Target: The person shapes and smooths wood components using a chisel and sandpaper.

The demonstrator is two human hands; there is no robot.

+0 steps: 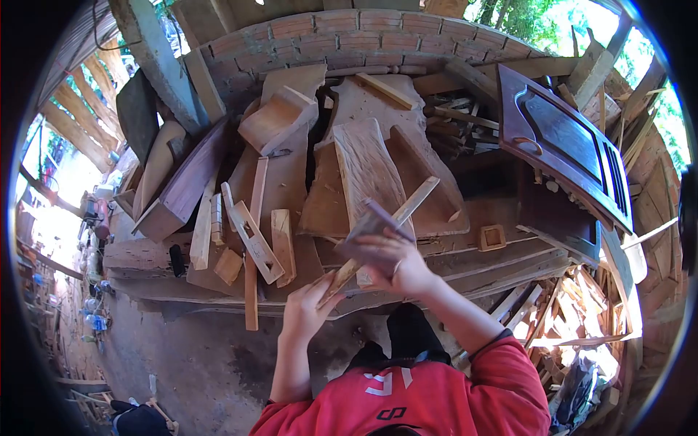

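A cluttered wooden counter (465,263) spreads before the person, and a slim wooden strip (419,197) is held over its near side. The strip's long axis slants, the far end pointing forward and rightward. The left hand (311,301) has its grip closed round the near end; the right hand's (398,266) grip holds a dark sheet (372,219) against the middle.
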